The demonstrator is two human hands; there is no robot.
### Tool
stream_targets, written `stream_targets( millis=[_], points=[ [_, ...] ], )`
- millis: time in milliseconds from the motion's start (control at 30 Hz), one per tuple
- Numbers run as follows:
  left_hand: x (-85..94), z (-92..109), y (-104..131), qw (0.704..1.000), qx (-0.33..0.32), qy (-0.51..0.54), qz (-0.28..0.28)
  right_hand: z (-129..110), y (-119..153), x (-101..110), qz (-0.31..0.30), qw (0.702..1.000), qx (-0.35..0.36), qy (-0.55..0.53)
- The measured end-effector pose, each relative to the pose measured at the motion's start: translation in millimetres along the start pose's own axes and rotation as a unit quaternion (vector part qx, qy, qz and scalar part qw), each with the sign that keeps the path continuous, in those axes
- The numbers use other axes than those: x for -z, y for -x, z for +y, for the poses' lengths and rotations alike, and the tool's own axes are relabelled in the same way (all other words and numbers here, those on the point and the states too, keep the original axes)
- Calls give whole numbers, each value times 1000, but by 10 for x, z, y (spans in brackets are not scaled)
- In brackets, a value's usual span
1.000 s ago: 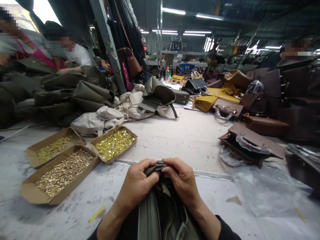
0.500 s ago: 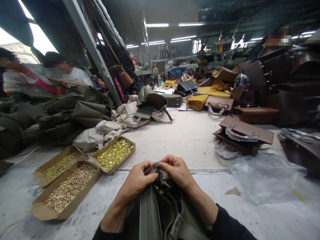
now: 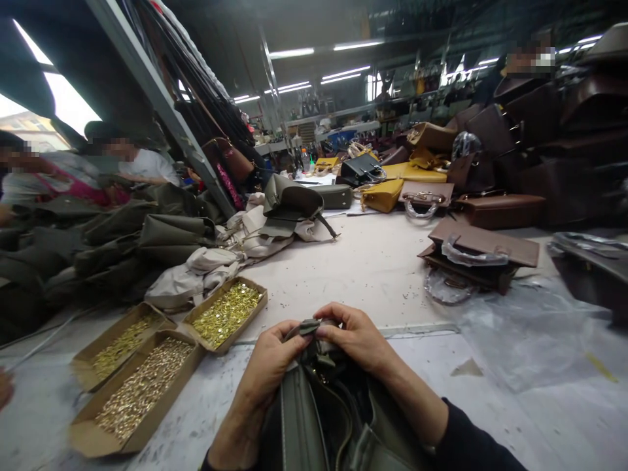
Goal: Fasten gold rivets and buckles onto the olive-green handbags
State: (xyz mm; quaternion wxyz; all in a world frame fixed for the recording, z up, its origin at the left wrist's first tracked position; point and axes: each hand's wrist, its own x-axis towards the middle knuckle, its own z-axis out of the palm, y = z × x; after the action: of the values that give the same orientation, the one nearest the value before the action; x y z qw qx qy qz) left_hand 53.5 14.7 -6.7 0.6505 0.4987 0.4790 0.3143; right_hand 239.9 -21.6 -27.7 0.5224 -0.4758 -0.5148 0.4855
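A dark olive-green handbag (image 3: 304,418) lies open below me at the front edge of the table, its gold zipper and dark inside showing. My left hand (image 3: 275,360) pinches the bag's upper edge between thumb and fingers. Close beside it, my right hand (image 3: 356,337) grips the same edge from the other side, thumb pressed on the material. A small strap or tab of the bag stands up between the fingertips; whether a small metal part is held there is hidden.
Left are cardboard trays of gold studs (image 3: 142,392) and yellow-gold fasteners (image 3: 228,314). Olive bags (image 3: 171,239) and pale cloth pieces (image 3: 196,275) are piled behind them. A brown handbag (image 3: 485,245) and clear plastic (image 3: 534,340) lie right. People sit far left; another hand (image 3: 4,387) shows at the left edge.
The view has shifted slightly. Both hands keep their hold on the bag's edge, and the fingers have folded the tab a little. Another person's hand has appeared at the left edge.
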Motion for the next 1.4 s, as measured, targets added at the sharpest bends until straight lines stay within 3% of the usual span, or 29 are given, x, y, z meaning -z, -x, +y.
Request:
stream_targets(
  millis=[100, 267, 533, 700, 800, 900, 1000, 1100, 1267, 1400],
  points=[
    [9, -27, -14, 999, 19, 37, -16, 51, -24, 5, -27, 996, -36, -80],
    [18, -113, -90, 993, 59, 89, -56, 271, -99, 6, -64, 954, -124, -266],
    [-6, -159, -172, 982, 86, 146, -84, 439, -136, 9, -64, 937, -130, -317],
    [3, -210, -164, 976, 87, 182, -77, 280, -83, -20, -16, 968, -83, -235],
    [-4, -222, -159, 974, 75, 200, -70, 159, 30, -50, 48, 997, -2, -56],
    [-20, -209, -138, 972, 64, 215, -67, 70, 173, -97, 125, 965, 148, 176],
    [-28, -195, -109, 970, 59, 227, -59, 20, 271, -136, 121, 928, 215, 279],
    [-32, -195, -89, 969, 59, 231, -60, -2, 288, -134, 107, 937, 175, 282],
    [-67, -200, -87, 976, 62, 203, -41, -28, 223, -81, 67, 973, 17, 222],
    [-94, -197, -94, 981, 70, 180, -15, -51, 198, -65, 50, 978, -23, 203]
  ],
)
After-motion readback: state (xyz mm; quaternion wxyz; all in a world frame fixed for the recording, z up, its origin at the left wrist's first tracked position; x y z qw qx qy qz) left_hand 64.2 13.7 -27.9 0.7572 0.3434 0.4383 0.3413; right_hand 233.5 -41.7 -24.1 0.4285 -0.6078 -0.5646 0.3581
